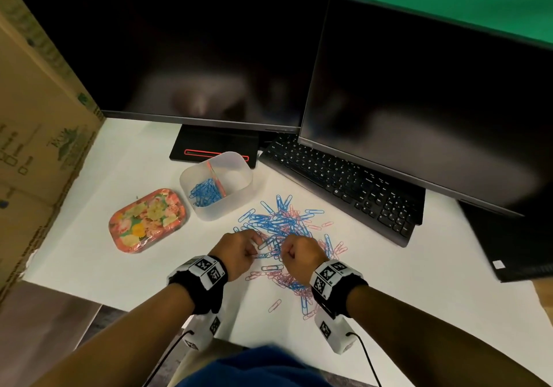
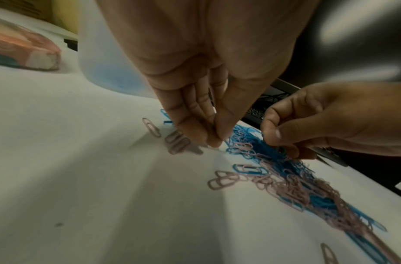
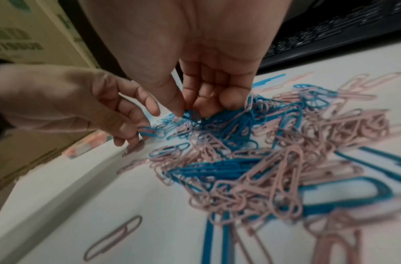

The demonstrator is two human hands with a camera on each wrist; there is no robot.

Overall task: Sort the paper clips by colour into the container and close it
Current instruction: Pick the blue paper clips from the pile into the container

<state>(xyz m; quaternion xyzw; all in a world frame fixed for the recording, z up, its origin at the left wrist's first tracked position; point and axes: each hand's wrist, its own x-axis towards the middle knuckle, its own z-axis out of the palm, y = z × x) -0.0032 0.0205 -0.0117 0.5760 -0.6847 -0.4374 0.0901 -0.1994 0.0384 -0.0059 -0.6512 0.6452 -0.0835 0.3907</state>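
Blue clip [image 3: 147, 133] pinched in your left hand [image 1: 239, 250]; right hand [image 1: 300, 252] grip also narrow, on blue clips [image 3: 191, 114] at pile [image 1: 287, 237] top, prob. picking one colour. Tub [image 1: 239, 189] w/ blue clips sits just beyond-left on bench [image 1: 119, 267], lid [image 1: 148, 220] beside it, off.

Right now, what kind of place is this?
Likely an office desk: two dark monitors, a black keyboard and a white desk, with a cardboard box alongside.

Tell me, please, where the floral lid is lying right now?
In the head view, the floral lid lies on the white table, left of the translucent container.
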